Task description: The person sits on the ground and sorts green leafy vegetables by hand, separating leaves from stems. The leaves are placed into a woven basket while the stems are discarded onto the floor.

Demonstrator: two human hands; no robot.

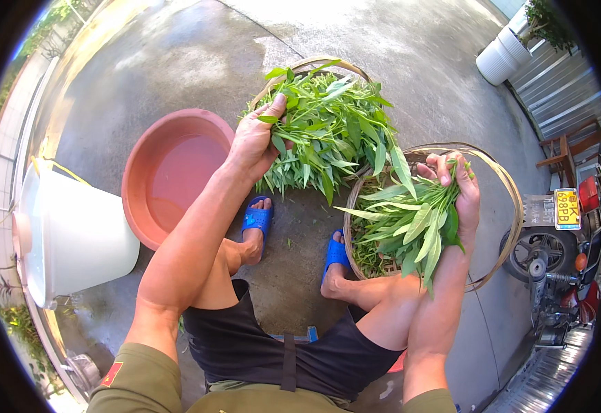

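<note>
My right hand (467, 194) is closed around the stems of a bunch of water spinach (414, 224), its long narrow leaves fanning out to the left. The bunch is held over a round woven basket (516, 213) that has greens and stem pieces (368, 255) inside. At the far middle, my left hand (253, 141) has its thumb and fingers closed on stems at the left side of a large heap of water spinach (328, 131). That heap fills a second basket, and only its far handle (338, 63) shows clearly.
Left of my legs stand a reddish plastic basin (184, 172) with some water and a large white bucket (83, 234). My feet in blue slippers (257, 219) rest between the containers. A motorcycle (562, 255), a wooden chair (570, 155) and a white planter (503, 56) are at the right.
</note>
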